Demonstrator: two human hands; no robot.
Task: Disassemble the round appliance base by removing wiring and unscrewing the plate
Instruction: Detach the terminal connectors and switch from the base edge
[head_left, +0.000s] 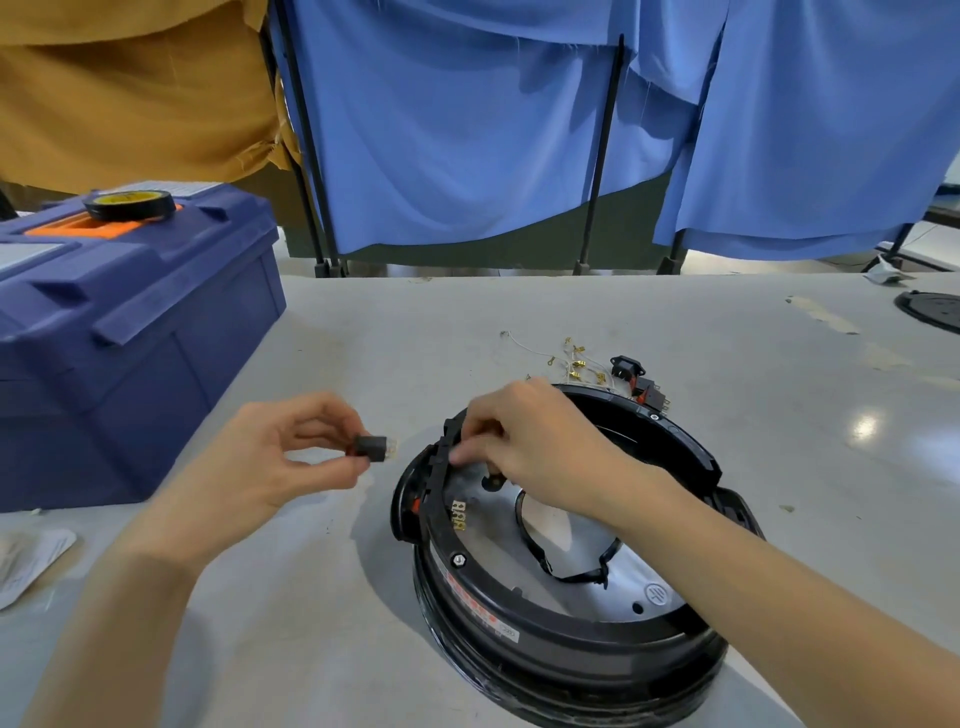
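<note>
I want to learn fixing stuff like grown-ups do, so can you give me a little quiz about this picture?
1. True or false: the left hand pinches a small black part.
2. What lies on top of the blue toolbox? A) a hammer B) a roll of black tape C) a cup
3. Fill in the gap: the loose wires with gold ends lie on the ____ behind the round base.

Key: 1 true; 2 B; 3 table.
</note>
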